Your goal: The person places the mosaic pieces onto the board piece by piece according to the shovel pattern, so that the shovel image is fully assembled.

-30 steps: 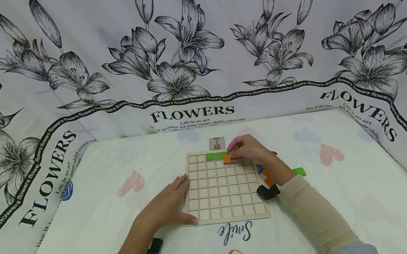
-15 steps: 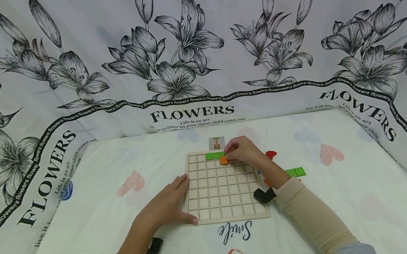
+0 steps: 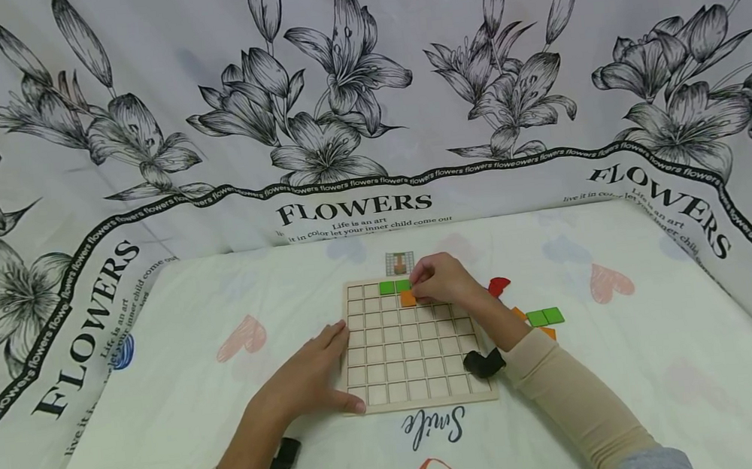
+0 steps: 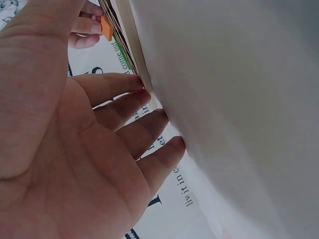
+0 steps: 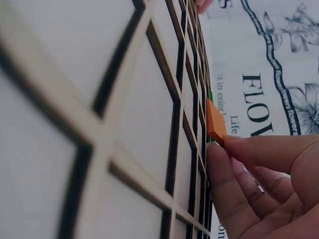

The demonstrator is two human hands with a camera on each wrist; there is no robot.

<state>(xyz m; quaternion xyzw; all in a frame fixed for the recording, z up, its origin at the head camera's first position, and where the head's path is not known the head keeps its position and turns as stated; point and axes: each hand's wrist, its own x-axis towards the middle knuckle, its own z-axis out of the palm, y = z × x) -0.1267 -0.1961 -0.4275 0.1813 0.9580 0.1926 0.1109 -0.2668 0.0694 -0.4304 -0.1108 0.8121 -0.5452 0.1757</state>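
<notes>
Over the gridded board (image 3: pixel 394 352), orange tile (image 3: pixel 408 298) pinched in right hand (image 3: pixel 444 278), left hand (image 3: pixel 304 378) spread alongside board.

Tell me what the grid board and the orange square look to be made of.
The grid board looks like matte, unpainted wood: pale tan ribs with dark, perhaps scorched edges. The orange square could be painted wood or plastic: smooth, evenly coloured, no grain visible.
</notes>
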